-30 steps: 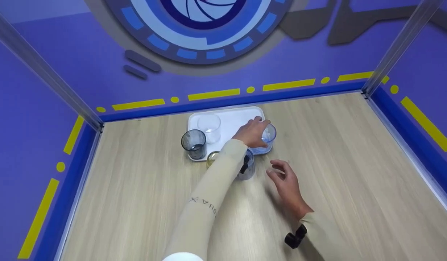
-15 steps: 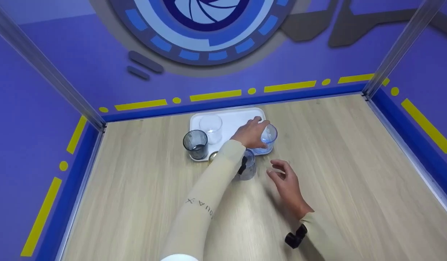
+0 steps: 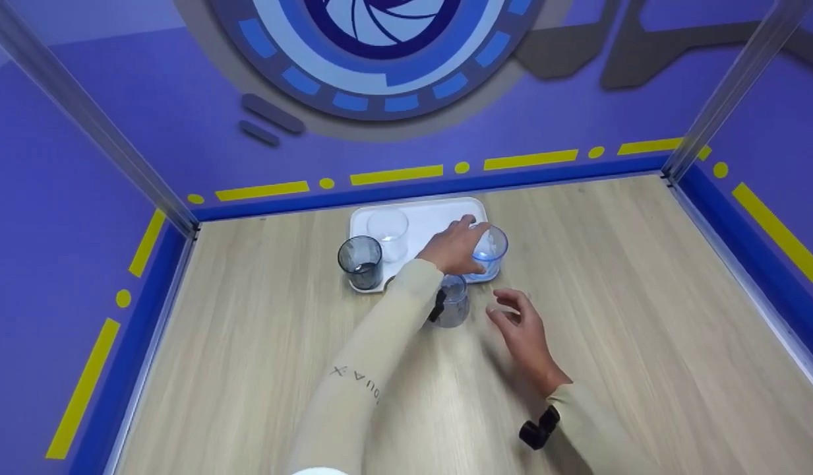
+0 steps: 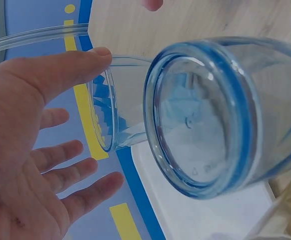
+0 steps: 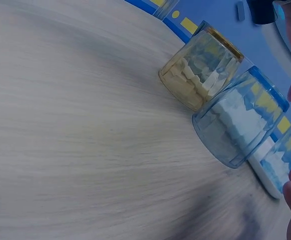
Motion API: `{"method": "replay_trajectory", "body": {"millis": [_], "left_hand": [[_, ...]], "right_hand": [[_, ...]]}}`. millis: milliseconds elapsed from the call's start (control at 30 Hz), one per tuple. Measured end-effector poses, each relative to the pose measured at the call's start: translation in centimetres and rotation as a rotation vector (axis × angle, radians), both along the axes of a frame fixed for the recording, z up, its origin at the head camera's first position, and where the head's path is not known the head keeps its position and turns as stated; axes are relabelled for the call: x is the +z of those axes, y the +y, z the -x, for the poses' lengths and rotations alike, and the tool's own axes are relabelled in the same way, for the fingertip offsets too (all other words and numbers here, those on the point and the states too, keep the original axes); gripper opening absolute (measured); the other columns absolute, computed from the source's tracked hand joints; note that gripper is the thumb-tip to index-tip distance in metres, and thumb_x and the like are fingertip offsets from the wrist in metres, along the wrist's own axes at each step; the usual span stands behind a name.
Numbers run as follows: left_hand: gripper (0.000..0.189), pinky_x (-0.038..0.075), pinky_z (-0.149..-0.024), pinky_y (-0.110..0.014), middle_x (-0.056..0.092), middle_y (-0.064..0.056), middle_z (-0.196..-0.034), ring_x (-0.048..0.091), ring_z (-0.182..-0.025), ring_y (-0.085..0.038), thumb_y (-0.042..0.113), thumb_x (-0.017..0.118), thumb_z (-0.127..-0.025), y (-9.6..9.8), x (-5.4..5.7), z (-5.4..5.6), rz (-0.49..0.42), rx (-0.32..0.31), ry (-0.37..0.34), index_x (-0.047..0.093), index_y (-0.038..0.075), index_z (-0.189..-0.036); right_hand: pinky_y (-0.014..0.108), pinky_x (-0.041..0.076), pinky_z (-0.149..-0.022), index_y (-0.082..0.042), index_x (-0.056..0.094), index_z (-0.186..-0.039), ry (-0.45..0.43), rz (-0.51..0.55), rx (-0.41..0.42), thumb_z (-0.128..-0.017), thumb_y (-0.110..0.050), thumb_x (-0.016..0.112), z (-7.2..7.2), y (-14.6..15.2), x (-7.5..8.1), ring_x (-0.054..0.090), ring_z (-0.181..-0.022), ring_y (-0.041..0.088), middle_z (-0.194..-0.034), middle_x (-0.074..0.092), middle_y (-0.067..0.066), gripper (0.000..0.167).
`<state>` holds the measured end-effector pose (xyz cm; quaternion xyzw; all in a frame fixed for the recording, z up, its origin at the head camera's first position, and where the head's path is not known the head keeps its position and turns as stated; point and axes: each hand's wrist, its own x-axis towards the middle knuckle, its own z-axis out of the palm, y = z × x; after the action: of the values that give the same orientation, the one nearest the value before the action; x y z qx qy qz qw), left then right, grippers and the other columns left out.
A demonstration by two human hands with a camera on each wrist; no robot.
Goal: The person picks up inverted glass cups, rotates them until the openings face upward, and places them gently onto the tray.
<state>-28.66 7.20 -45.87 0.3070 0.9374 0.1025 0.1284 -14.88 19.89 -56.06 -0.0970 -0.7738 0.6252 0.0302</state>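
My left hand (image 3: 453, 249) is at a light-blue glass (image 3: 493, 254) at the tray's right end. In the left wrist view its thumb meets the rim of this glass (image 4: 110, 107), while the other fingers are spread apart from it. My right hand (image 3: 521, 333) hovers over the table to the right, fingers loosely bent around nothing. Below the left wrist, a blue-tinted glass (image 3: 453, 307) stands on the table in front of the tray. Beside it is an amber glass (image 5: 198, 72), almost wholly hidden by the left forearm in the head view.
The white tray (image 3: 422, 214) lies near the back wall. A clear glass (image 3: 388, 234) stands on its left part, and a dark grey glass (image 3: 361, 264) at its near left corner. Purple panels enclose the wooden table (image 3: 261, 343) at the back and both sides.
The head view has shifted slightly, and the left forearm now covers more of the amber glass. Both hands keep nearly the same pose.
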Motion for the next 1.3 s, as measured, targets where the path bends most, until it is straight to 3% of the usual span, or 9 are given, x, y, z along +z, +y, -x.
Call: {"method": "replay_trajectory", "body": {"millis": [700, 967, 1300], "left_hand": [[0.083, 0.044, -0.108, -0.040, 0.027, -0.004, -0.157, 0.036, -0.140, -0.020, 0.038, 0.074, -0.084, -1.8, 0.1, -1.4, 0.009, 0.025, 0.003, 0.029, 0.024, -0.152], [0.085, 0.045, -0.107, -0.039, 0.028, -0.006, -0.157, 0.036, -0.141, -0.021, 0.039, 0.074, -0.083, -2.5, 0.1, -1.9, 0.017, 0.003, 0.018, 0.029, 0.018, -0.152], [0.082, 0.043, -0.108, -0.038, 0.027, -0.006, -0.158, 0.036, -0.142, -0.020, 0.041, 0.071, -0.086, -3.1, 0.2, -2.4, 0.026, 0.002, 0.020, 0.030, 0.015, -0.152]], "right_hand": [[0.042, 0.039, -0.109, -0.008, 0.048, -0.133, 0.003, -0.006, 0.028, -0.095, -0.020, 0.059, 0.5, -0.6, 0.5, 0.043, -0.132, 0.022, -0.138, 0.049, 0.008, 0.041], [0.043, 0.039, -0.108, -0.006, 0.050, -0.130, 0.026, 0.005, 0.029, -0.095, -0.017, 0.061, 0.8, -1.0, 0.4, 0.044, -0.131, 0.023, -0.137, 0.049, 0.013, 0.039], [0.043, 0.038, -0.110, -0.011, 0.048, -0.132, 0.006, -0.016, 0.036, -0.095, -0.023, 0.060, 0.8, -0.9, 0.3, 0.043, -0.130, 0.021, -0.138, 0.049, 0.008, 0.040]]}}
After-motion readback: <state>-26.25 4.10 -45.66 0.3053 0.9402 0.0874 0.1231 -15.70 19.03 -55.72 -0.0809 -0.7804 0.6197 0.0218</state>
